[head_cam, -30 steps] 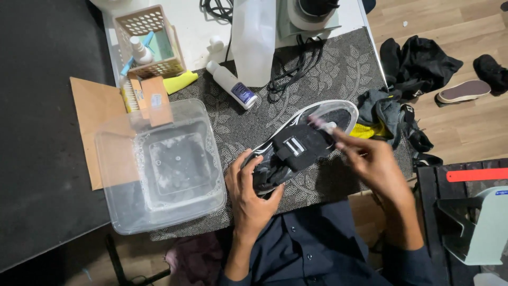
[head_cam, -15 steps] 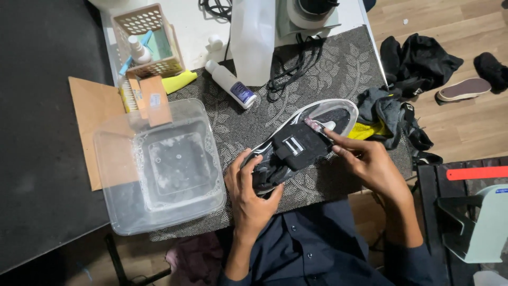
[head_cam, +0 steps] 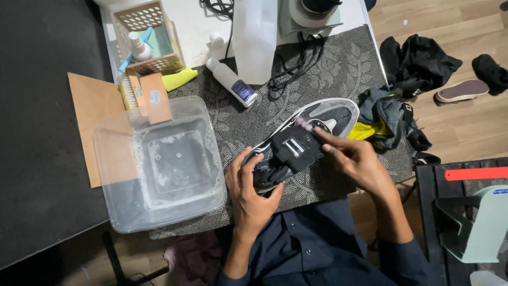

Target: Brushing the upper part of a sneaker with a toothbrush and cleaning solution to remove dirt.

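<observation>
A black and grey sneaker [head_cam: 317, 119] with a white sole edge lies on its side on a patterned mat [head_cam: 338, 69]. My left hand [head_cam: 248, 185] grips the heel end of the shoe from below. My right hand [head_cam: 352, 159] pinches a small pale brush [head_cam: 306, 126] and presses its tip on the shoe's upper, just beyond the black tongue flap with two white stripes.
A clear plastic tub [head_cam: 159, 164] of soapy water sits to the left on cardboard. A white bottle [head_cam: 233, 82] lies behind the shoe, a lattice basket [head_cam: 148, 37] at far left. Dark cloths [head_cam: 394, 116] and a yellow rag lie at right; another shoe [head_cam: 460, 90] is on the floor.
My right hand has shifted slightly left and down along the shoe with the small brush. The left hand and the shoe have stayed in place.
</observation>
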